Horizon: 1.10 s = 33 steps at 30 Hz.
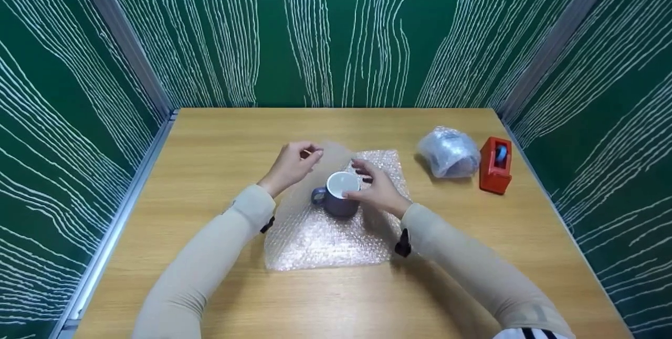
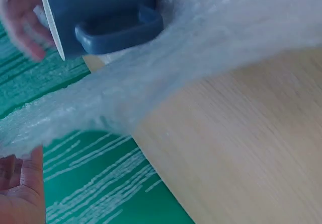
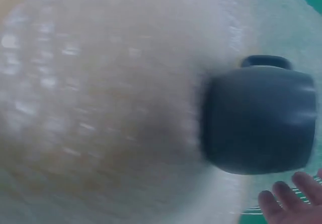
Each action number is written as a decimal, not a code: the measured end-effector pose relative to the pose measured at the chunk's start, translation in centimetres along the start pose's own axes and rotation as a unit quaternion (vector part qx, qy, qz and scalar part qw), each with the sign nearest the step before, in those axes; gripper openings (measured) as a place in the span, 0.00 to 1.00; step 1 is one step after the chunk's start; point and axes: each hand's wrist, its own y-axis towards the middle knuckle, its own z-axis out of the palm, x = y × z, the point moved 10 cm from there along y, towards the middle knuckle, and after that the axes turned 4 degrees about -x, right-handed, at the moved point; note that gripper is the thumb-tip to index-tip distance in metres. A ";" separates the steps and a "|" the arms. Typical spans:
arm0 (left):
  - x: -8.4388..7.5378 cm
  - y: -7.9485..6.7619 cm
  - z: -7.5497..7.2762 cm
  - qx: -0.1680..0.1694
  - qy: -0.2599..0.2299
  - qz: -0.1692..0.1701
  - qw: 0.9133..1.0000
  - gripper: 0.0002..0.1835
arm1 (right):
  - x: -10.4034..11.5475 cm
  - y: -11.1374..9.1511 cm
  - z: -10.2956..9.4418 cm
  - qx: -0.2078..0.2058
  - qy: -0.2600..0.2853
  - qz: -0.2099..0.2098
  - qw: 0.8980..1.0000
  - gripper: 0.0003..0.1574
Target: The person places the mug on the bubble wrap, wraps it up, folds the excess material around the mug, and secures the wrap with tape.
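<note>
A dark blue-grey mug (image 1: 342,207) with a pale inside stands upright on a sheet of bubble wrap (image 1: 336,244), its handle toward the left. My left hand (image 1: 296,163) pinches the sheet's left part, which is raised off the table beside the mug; the left wrist view has this hand (image 2: 22,189) at the lower left edge, under the end of the wrap. My right hand (image 1: 380,189) is at the mug's right side, thumb over the rim and fingers spread. In the right wrist view its fingers (image 3: 287,196) appear apart from the mug (image 3: 259,121).
A bundle of bubble wrap (image 1: 450,152) sits at the right back of the wooden table (image 1: 220,171). Beside it stands a red tape dispenser (image 1: 495,166) with a blue roll. Green walls (image 1: 367,29) with white lines enclose the table's back and sides.
</note>
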 end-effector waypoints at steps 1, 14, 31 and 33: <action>-0.3 -0.1 0.3 0.005 0.005 0.006 1.000 0.13 | 0.5 0.3 -0.4 -0.006 0.000 -0.009 1.000 0.56; -2.3 -0.9 4.2 0.071 0.044 0.049 0.995 0.10 | 5.7 1.8 -3.0 -0.040 0.011 -0.076 0.996 0.39; -0.8 -0.7 4.7 0.110 0.028 0.019 0.993 0.16 | 6.0 0.1 -3.5 -0.005 -0.013 -0.143 0.990 0.04; -0.2 -0.4 4.5 0.110 0.027 0.010 0.993 0.17 | 5.4 -0.3 -3.4 0.006 -0.014 -0.131 0.991 0.05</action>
